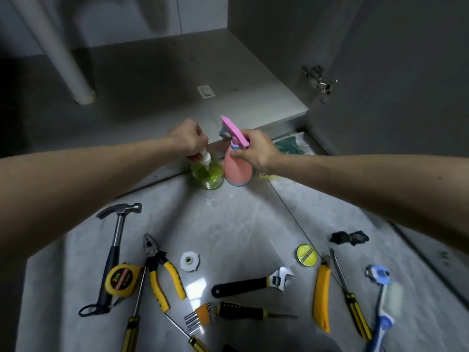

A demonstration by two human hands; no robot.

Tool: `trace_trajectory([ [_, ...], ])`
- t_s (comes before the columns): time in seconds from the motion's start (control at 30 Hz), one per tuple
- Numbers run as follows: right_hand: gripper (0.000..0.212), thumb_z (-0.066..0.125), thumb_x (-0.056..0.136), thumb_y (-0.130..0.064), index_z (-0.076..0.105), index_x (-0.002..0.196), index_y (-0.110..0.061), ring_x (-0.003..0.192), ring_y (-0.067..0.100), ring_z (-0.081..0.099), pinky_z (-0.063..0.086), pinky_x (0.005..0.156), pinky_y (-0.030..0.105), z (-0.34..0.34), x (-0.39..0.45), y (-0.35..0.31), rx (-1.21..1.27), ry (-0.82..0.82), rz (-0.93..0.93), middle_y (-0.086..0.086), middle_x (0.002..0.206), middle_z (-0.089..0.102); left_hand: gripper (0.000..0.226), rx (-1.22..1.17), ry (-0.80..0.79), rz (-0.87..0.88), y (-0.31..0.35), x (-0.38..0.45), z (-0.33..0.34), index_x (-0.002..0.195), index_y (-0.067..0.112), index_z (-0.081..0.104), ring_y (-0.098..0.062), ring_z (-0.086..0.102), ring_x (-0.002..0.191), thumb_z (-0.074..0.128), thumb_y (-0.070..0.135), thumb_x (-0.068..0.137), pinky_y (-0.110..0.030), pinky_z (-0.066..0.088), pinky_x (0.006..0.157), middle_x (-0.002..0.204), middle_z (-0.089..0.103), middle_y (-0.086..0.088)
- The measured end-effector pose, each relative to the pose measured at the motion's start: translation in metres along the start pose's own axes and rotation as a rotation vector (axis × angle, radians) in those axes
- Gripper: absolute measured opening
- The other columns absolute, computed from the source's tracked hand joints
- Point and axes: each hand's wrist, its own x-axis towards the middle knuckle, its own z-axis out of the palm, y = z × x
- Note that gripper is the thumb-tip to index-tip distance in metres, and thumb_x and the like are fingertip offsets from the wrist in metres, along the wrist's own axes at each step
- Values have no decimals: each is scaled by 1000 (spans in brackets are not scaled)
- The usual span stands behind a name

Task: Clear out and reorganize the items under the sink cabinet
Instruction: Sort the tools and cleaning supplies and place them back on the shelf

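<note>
Two bottles held at frame centre, before the emptied cabinet floor [177,72].

The pink spray bottle [237,168] is gripped at the neck by the right hand [255,148]; the green bottle [206,175] is pinched at its pump by the left hand [189,139]. Both are judged light, smooth plastic, best taken at the neck. "2m" is legible on the tape measure [120,279].

Home – open sink cabinet [177,80], drain pipe [63,52], tiled floor [241,224].

A dim grey cabinet interior [157,72] stands open, a white drain pipe [63,54] descending at its left and a metal hinge [318,81] on its right wall; pale marbled floor tiles [241,219] reflect overhead light
</note>
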Motion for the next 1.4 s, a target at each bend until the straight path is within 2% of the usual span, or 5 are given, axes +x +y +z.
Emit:
trace_trajectory([
  [0.2,22,81,84,-22,62,97,-24,93,20,62,50,78,32,-7,5,17,-20,7,52,-1,98,66,35,62,14,26,6,5,7,69,7,69,-31,73,79,54,23,95,-38,60,78,77,75,-15],
  [0.5,72,85,80,-26,50,141,-7,115,22,60,53,98,36,-25,-28,16,-28,-33,254,7,131,60,31,-94,21,-7,15,-23,10,73,9,61,-37,72,76,48,28,93,-46,61,77,82,74,-19],
  [0.73,19,70,88,-7,66,106,-7,78,10,57,48,76,22,-34,-134,3,18,-172,74,-1,88,65,53,-146,145,-120,-1,-76,10,127,13,49,-34,68,96,53,48,88,-40,57,78,114,69,-13],
  [1.03,73,80,80,-17,49,146,-12,129,24,44,37,103,29,-1,-312,-10,-360,-1180,-527,7,145,50,21,251,-537,-18,-54,-187,39,100,10,65,-28,68,69,56,28,96,-30,53,52,85,73,-10],
  [1.4,76,86,73,-48,55,136,-18,112,20,54,44,96,30,44,-318,-8,-242,-1064,-566,6,124,61,29,726,-721,207,-86,-213,36,117,23,65,-23,57,90,49,40,98,-31,42,72,108,65,-4],
])
